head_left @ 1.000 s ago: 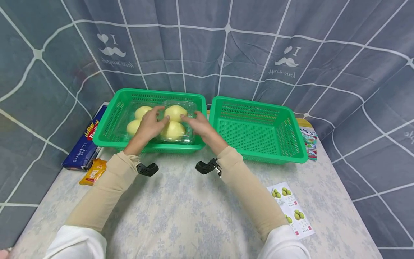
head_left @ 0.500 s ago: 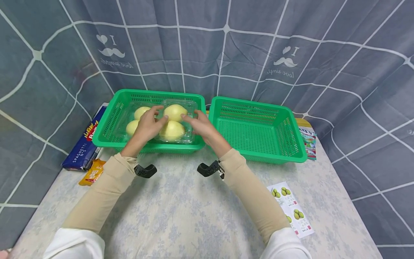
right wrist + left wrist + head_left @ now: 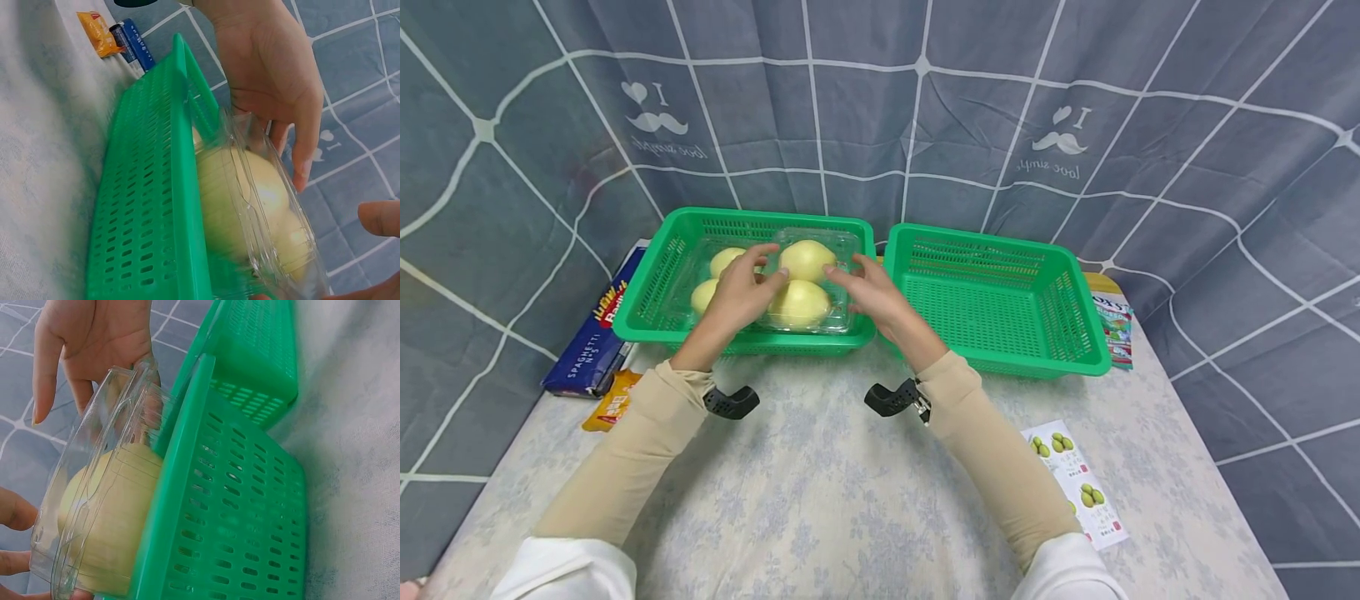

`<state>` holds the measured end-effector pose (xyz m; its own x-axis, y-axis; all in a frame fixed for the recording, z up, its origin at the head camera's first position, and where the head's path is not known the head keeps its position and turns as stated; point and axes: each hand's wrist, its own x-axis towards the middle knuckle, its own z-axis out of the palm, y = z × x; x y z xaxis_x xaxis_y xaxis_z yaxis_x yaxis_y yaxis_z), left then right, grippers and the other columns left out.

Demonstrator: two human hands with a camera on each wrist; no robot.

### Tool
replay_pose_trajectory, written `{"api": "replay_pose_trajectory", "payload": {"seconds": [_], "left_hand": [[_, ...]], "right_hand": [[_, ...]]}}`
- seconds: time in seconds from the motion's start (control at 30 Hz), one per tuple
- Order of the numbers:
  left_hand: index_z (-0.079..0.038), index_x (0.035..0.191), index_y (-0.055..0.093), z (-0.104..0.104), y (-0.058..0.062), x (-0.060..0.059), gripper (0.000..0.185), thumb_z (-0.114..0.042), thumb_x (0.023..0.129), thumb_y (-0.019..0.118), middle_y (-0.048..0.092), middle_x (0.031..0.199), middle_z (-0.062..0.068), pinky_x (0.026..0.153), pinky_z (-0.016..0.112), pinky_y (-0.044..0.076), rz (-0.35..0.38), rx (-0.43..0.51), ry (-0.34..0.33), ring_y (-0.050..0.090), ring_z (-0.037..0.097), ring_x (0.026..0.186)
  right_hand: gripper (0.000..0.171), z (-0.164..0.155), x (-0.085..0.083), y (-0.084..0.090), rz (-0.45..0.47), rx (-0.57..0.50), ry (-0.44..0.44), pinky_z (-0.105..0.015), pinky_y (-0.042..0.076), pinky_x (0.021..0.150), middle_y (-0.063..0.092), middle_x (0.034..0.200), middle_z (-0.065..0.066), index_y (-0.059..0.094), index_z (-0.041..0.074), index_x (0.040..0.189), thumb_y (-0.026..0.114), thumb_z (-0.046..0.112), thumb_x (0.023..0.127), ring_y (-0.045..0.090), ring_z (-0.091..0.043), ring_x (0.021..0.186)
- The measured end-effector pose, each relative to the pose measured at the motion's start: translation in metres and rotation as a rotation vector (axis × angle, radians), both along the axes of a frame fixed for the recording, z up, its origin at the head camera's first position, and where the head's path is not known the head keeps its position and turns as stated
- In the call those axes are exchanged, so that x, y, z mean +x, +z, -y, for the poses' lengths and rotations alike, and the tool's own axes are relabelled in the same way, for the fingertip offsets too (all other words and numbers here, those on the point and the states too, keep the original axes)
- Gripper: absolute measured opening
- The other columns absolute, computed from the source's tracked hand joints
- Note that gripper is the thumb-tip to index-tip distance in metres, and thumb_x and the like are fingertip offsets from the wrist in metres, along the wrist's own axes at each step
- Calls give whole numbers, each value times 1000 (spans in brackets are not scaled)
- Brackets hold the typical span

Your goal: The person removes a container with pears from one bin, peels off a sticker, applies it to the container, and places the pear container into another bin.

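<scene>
A clear plastic clamshell box (image 3: 842, 244) holding two pale yellow fruits (image 3: 801, 304) sits in the left green basket (image 3: 625, 308). Both hands flank this box. My left hand (image 3: 741, 292) lies along its left side, fingers extended and thumb over the lid's edge. On the other side, my right hand (image 3: 880, 296) has its fingers beside the box wall and its thumb spread toward the fruit. In the left wrist view, the right hand (image 3: 106, 337) has straight fingers behind the box wall. Farther left in the basket are two more fruits (image 3: 703, 296), partly behind my left hand.
A second green basket (image 3: 1093, 333) stands to the right. Left of the baskets lie a blue spaghetti box (image 3: 583, 358) and an orange packet (image 3: 613, 404). A colourful packet (image 3: 1116, 325) is at far right, a fruit-picture sheet (image 3: 1086, 492) nearer. A grey curtain (image 3: 880, 117) hangs behind.
My right hand has shifted slightly to the right, away from the fruit. The left hand and the boxes show hardly any movement.
</scene>
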<state>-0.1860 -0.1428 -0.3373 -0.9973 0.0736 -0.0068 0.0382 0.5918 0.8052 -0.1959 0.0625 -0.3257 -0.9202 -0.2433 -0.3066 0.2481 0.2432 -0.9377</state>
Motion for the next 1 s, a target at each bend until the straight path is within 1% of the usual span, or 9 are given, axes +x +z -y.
{"api": "replay_pose_trajectory", "payload": {"seconds": [0.27, 0.47, 0.73, 0.83, 1.0], "left_hand": [[-11, 156, 36, 0, 4, 4, 56, -26, 104, 52, 39, 155, 27, 98, 58, 51, 7, 8, 2, 50, 45, 134], [-11, 156, 36, 1, 9, 7, 56, -26, 105, 52, 39, 155, 27, 100, 60, 50, -11, 19, -11, 49, 46, 135], [-15, 157, 34, 2, 19, 14, 57, -31, 105, 50, 36, 158, 24, 101, 60, 49, 2, 68, -24, 46, 44, 139], [-14, 156, 35, 2, 23, 17, 56, -30, 105, 50, 38, 157, 25, 101, 60, 49, -15, 63, -28, 46, 44, 138], [-14, 156, 37, 2, 31, 25, 54, -30, 105, 50, 39, 156, 25, 103, 61, 48, -41, 67, -45, 46, 45, 139]], "right_hand": [[80, -2, 5, 5, -12, -11, 14, -46, 45, 114, 26, 162, -16, 13, 10, 162, 59, 35, 102, 34, -30, 150], [79, -5, 9, 9, -27, -27, 11, -46, 44, 115, 26, 163, -15, 14, 12, 162, 59, 35, 102, 34, -30, 150], [78, -12, 15, 18, -51, -20, 11, -43, 47, 112, 28, 161, -13, 17, 14, 162, 59, 38, 101, 36, -28, 148], [77, -14, 18, 22, -58, -25, 17, -42, 48, 111, 27, 162, -12, 17, 15, 162, 59, 38, 101, 36, -28, 148], [77, -20, 24, 26, -78, -36, 28, -41, 49, 110, 27, 162, -12, 18, 15, 162, 59, 37, 101, 37, -27, 148]]}}
